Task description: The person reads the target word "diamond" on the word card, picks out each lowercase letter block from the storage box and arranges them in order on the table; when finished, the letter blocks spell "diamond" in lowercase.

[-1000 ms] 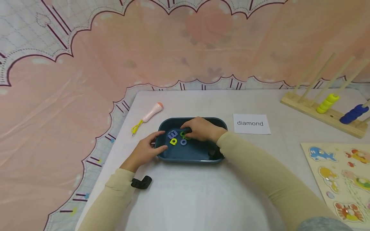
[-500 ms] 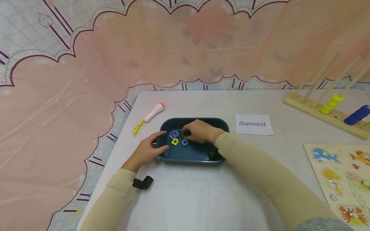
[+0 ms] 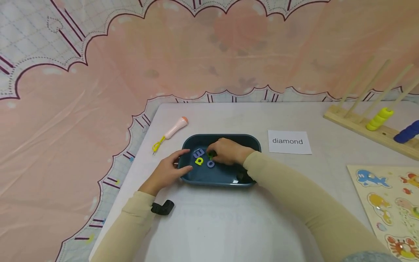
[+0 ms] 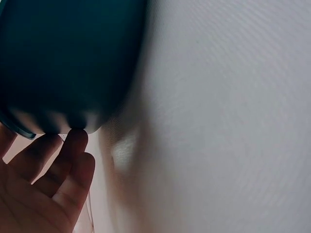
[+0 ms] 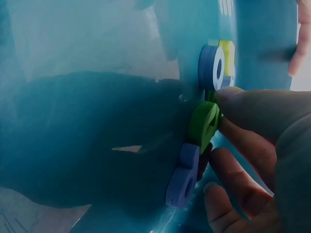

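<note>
My left hand [image 3: 167,169] holds the left end of a dark blue tray [image 3: 209,178], thumb and index finger over its rim. In the left wrist view, other fingertips [image 4: 77,138] touch the tray's outer wall. Inside the tray, my right hand [image 3: 227,151] pinches a green toy letter [image 5: 204,126] between thumb and fingers, partly covering it. Close beside it lie a round purple letter o [image 3: 211,163], a yellow-green letter [image 3: 199,161] and a purple letter m [image 3: 198,153]. Another purple letter [image 5: 183,184] shows below the green one in the right wrist view.
A white card reading "diamond" [image 3: 290,142] lies right of the tray. Behind the tray's left end lies a pink pen-like toy with a yellow strap [image 3: 176,127]. At the right are a wooden peg stand with beads [image 3: 353,125] and an animal puzzle board [image 3: 366,207].
The right hand's fingers have shifted slightly nearer and closed in over the green letter, which shows less now. The left hand keeps its place on the tray. The whole view has drifted a little.
</note>
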